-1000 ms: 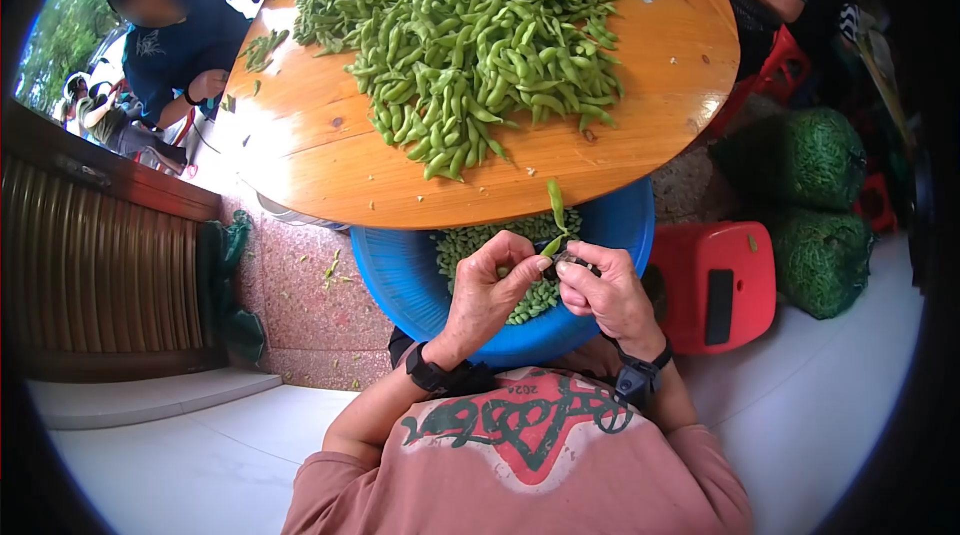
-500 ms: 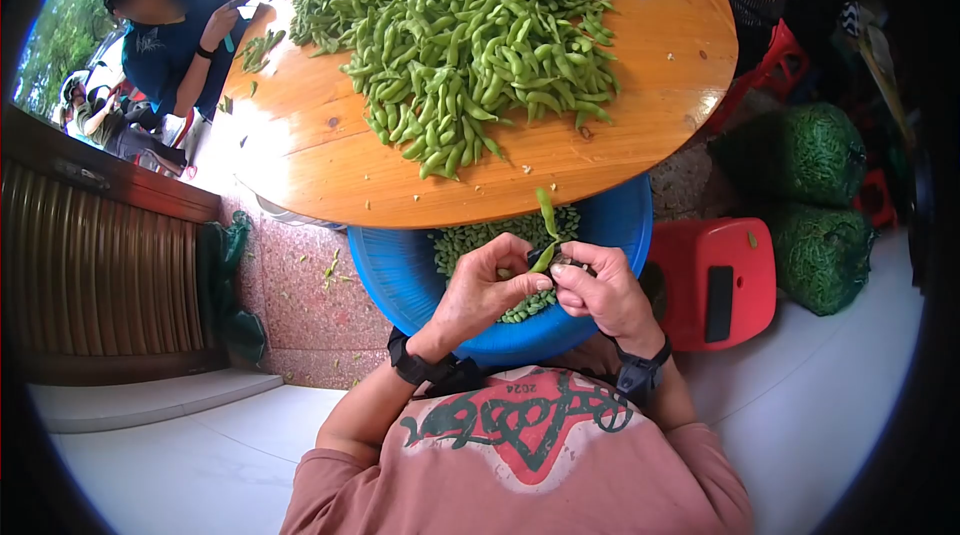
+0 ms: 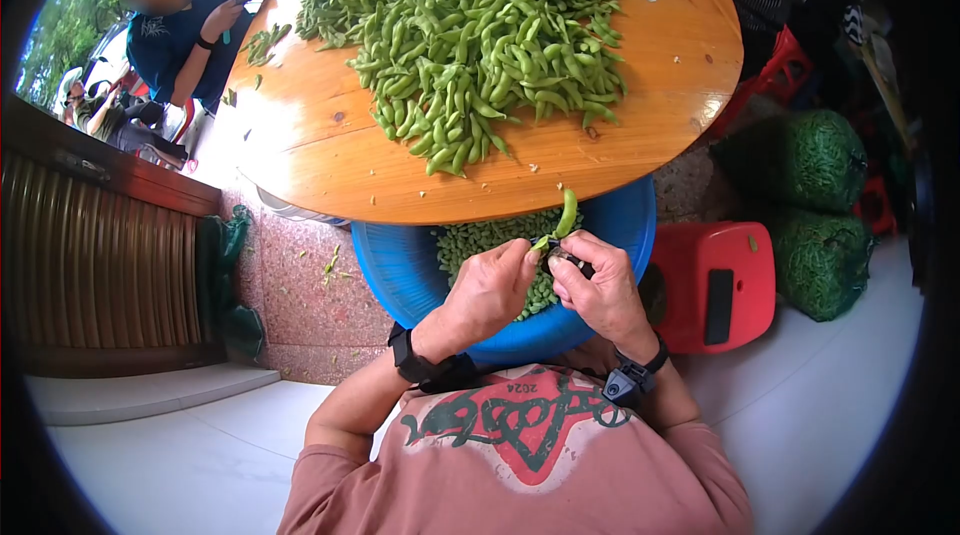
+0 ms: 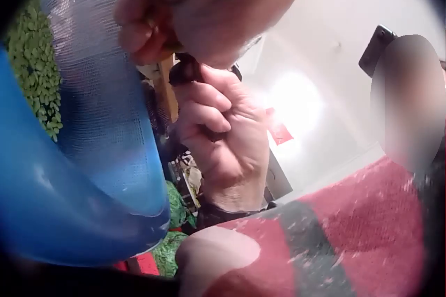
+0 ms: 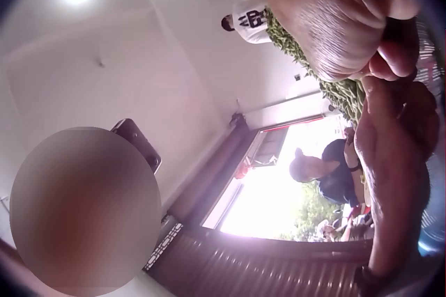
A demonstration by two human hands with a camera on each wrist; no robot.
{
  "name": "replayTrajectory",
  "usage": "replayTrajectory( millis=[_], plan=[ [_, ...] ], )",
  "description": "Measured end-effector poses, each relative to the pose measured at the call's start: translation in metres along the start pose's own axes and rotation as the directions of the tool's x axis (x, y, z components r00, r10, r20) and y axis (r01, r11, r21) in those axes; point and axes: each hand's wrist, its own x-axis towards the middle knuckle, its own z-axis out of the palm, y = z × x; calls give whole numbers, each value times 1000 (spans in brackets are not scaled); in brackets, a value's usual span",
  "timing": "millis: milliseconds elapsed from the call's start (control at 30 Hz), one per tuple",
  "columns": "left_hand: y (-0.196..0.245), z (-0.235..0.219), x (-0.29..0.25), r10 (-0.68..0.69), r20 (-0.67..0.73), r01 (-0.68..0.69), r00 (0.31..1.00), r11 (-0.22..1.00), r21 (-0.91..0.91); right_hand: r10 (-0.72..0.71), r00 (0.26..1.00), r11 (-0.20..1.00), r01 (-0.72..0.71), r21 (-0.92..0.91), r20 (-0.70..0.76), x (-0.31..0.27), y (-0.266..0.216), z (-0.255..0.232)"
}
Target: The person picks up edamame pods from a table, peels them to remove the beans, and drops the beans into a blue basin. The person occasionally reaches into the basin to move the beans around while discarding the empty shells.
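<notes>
A green soybean pod (image 3: 568, 213) sticks up from between the fingertips of both hands, over the basin. My left hand (image 3: 488, 285) pinches the pod's lower end between thumb and fingers. From the other side my right hand (image 3: 606, 293) pinches it too, fingers curled. Something small and dark (image 3: 572, 257) shows at the right fingertips; I cannot tell what it is. Below lie shelled beans (image 3: 470, 243) in a blue basin (image 3: 385, 280). In the left wrist view the right hand (image 4: 226, 130) appears with curled fingers, while the pod is hidden.
A large heap of soybean pods (image 3: 480, 65) covers much of the round wooden table (image 3: 660, 115), whose edge overhangs the basin. A red stool (image 3: 715, 285) stands right of the basin, with filled green net bags (image 3: 825, 255) beyond. Another person (image 3: 185, 30) is at the table's left side.
The pod between the hands now stands more to the right, curving upward. My left hand has turned, its knuckles rolling over toward the top. The person at the left has raised both hands together.
</notes>
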Motion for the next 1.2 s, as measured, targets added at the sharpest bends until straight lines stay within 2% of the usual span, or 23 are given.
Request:
replayTrajectory(
  millis=[33,67,100,133,167,200,267,333,400,433,500,567,600,667,700,767,867,1000,1033,1100,1133,1167,1200],
  plan=[
    [-2,-2,2,-42,54,47,998,994,-100,0,1000,1000,0,0,0,0,0,-2],
    [-1,-9,4,-42,55,48,998,994,-100,60,998,996,-62,65,34,1,-2,-5],
    [2,-19,8,-213,268,305,940,875,-376,118,990,984,-126,127,72,1,-2,-8],
    [3,-26,9,-288,504,560,814,622,-547,120,990,984,-128,127,70,2,-2,-9],
    [0,-28,8,-263,567,612,781,506,-608,115,989,983,-126,133,88,2,-3,-9],
    [-2,-28,7,-263,567,612,780,505,-608,108,988,983,-122,138,107,2,-4,-9],
    [-4,-28,3,-244,604,650,759,328,-685,115,986,981,-132,142,117,3,-7,-10],
    [-2,-27,2,-266,579,637,771,337,-693,122,984,979,-140,145,128,5,-2,-10],
    [3,-26,2,-285,554,623,782,347,-701,-164,983,962,177,-210,79,10,10,-9],
    [7,-24,2,-321,521,612,791,392,-687,-164,983,961,177,-211,80,10,10,-9],
    [8,-19,0,-356,486,601,798,434,-671,-341,936,800,336,-496,85,9,2,-3],
    [2,-12,-4,-364,416,553,833,533,-640,-374,924,784,358,-508,74,6,1,4],
    [3,-13,-5,-365,413,551,834,533,-642,-409,910,765,380,-519,62,6,1,6],
    [4,-14,-5,-356,465,582,810,398,-709,-421,904,759,394,-518,70,6,2,4],
    [4,-14,-5,-355,465,581,811,397,-710,-432,899,754,407,-516,77,6,2,3],
    [4,-16,-4,-368,552,646,749,219,-731,-433,896,743,414,-526,94,6,3,2],
    [3,-11,-5,-388,515,610,764,174,-773,-456,885,726,431,-536,95,6,1,5],
    [-4,-2,-7,-379,470,564,797,189,-804,-473,877,720,439,-538,84,8,4,5],
    [-8,-2,-7,-319,475,541,820,163,-825,-473,877,719,439,-538,82,11,6,2],
    [-11,1,-9,-259,476,520,841,137,-843,-351,935,856,346,-384,60,15,10,-4],
    [-11,4,-11,-293,471,536,832,204,-819,-353,934,856,347,-382,59,14,9,-7],
    [-11,5,-12,-327,463,552,823,271,-789,-277,960,900,275,-338,44,11,8,-10],
    [-8,0,-11,-329,462,551,824,276,-788,-201,979,935,202,-291,34,8,6,-15]
  ],
)
